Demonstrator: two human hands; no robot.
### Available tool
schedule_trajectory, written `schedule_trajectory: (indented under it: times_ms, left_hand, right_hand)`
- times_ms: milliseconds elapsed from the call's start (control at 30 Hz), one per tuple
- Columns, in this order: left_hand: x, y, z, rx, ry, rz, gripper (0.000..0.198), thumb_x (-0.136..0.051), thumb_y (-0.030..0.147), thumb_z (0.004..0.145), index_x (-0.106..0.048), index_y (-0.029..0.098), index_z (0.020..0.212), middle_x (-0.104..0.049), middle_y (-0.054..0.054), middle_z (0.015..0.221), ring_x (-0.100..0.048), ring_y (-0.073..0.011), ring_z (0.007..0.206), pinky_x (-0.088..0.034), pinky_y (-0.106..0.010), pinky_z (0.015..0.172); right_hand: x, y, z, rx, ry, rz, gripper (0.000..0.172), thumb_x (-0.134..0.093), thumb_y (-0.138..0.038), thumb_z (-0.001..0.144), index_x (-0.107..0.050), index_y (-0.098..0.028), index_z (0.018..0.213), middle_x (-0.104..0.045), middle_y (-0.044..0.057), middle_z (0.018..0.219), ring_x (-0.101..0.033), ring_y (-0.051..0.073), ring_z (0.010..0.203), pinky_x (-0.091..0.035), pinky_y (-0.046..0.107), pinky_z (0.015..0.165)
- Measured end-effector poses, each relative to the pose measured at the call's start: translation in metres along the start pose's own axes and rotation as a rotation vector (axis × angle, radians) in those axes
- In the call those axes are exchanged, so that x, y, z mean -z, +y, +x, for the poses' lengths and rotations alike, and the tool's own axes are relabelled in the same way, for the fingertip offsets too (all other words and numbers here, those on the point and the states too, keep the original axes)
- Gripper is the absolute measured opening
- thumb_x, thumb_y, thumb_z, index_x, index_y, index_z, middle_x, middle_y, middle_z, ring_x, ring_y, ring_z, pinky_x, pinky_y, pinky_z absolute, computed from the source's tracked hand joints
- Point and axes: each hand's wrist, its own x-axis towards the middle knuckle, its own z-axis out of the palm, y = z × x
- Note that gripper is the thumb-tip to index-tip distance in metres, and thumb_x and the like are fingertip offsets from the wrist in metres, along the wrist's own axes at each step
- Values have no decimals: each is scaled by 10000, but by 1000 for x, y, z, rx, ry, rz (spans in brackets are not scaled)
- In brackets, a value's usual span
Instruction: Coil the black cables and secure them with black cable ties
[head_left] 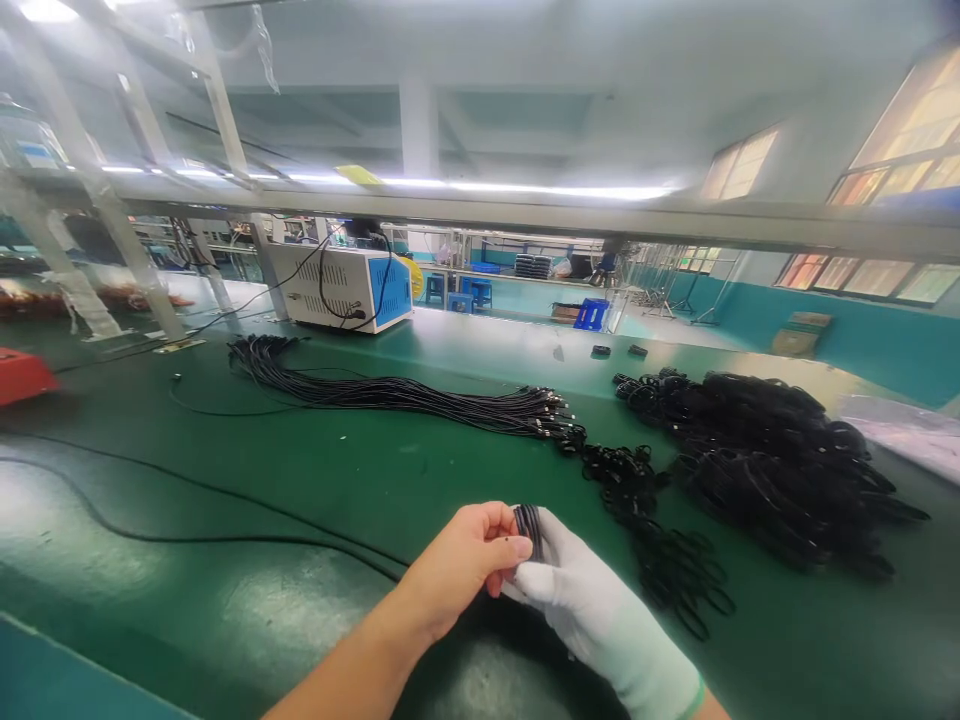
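Note:
A small coil of black cable (529, 528) is pinched between my two hands above the near part of the green bench. My left hand (480, 548), bare, closes on the coil's left side with thumb and fingers. My right hand (574, 580), in a white glove, wraps round its right side. Beyond my hands lies a long bundle of straight black cables (405, 395), their metal ends toward the right. A trail of loose black ties or loops (626, 475) runs from those ends toward the right of my gloved hand.
A big heap of coiled black cables (772, 450) lies at the right. Two small coils (601, 351) sit behind it. A white and blue box machine (345, 288) stands at the back left, near metal posts. Long cables (225, 538) cross the left bench; a red object (26, 376) is at the edge.

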Motion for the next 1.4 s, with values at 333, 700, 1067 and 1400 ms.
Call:
schedule_trajectory:
  times_ms: [333,700,1067,1400]
  left_hand:
    - [-1,-11,3,-552,361,749,379,-388,-21,721,-660,189,881,-571,-13,808,-554,-123,719,-437,-225,660]
    - [39,17,6,-201,-61,276,338,-571,205,768,-628,232,1101,-617,-32,1120,-573,-187,964,-443,-314,859]
    - [42,6,12,-178,53,303,332,-615,262,748,-638,201,1073,-650,-52,1107,-569,-221,1058,-416,-353,957]
    - [75,-15,23,-131,384,339,342,-600,503,702,-677,250,919,-705,-8,932,-664,-222,819,-542,-295,772]
  right_hand:
    - [-3,7,-4,-27,-92,147,516,-708,-151,697,-494,-199,1164,-489,83,1212,-551,208,1040,-424,406,933]
    - [12,10,-4,-157,-235,476,399,-467,-374,888,-557,-96,1158,-591,106,1035,-604,148,798,-514,297,708]
    - [10,11,2,-55,71,-93,484,-713,-310,689,-514,-121,1088,-557,85,960,-612,158,719,-513,303,626]
    - [48,-75,-4,24,695,-965,562,-570,-284,754,-419,-169,1283,-633,77,1014,-656,176,795,-527,324,754]
